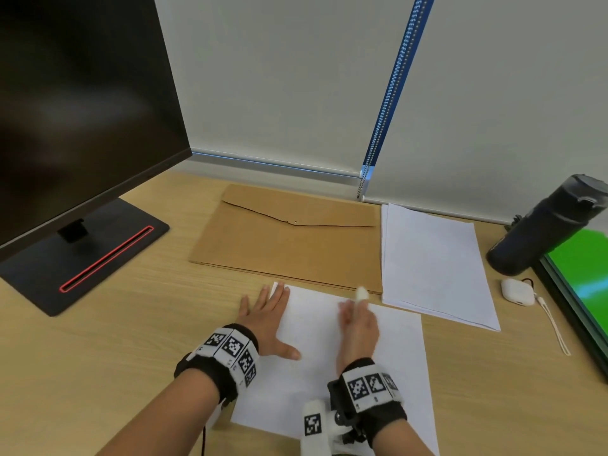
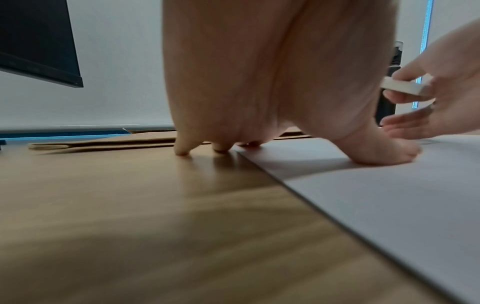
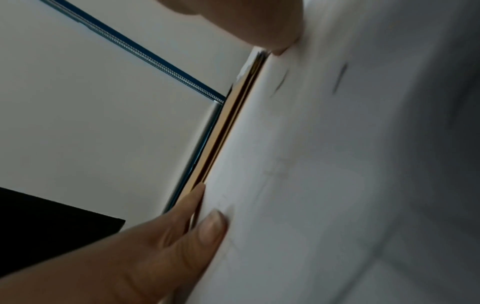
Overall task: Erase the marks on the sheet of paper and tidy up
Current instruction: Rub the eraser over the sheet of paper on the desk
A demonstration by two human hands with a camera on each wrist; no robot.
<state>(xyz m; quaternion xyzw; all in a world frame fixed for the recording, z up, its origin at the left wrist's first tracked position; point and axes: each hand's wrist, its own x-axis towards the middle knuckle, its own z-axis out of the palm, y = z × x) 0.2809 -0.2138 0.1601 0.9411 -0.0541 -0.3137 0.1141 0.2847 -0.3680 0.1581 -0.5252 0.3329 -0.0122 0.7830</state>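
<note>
A white sheet of paper (image 1: 398, 360) lies on the wooden desk (image 1: 115, 357) in front of me. My left hand (image 1: 268, 319) lies flat on the sheet's far left corner with its fingers spread, some fingertips on the desk. My right hand (image 1: 358, 319) is over the sheet's far middle and pinches a white eraser (image 1: 362, 293) between thumb and forefinger. In the left wrist view the eraser (image 2: 402, 87) is held above the paper while the right hand's (image 2: 446, 96) lower fingers stretch out just over the sheet (image 2: 389, 205). The blurred right wrist view shows short faint pencil marks (image 3: 340, 78) on the sheet.
A brown envelope (image 1: 289, 238) lies just beyond the sheet, with a stack of white paper (image 1: 434, 258) to its right. A dark bottle (image 1: 546, 225), a white earbud case (image 1: 516, 291) and a green-faced pad (image 1: 585, 278) are at the right. A monitor (image 1: 82, 110) stands at the left.
</note>
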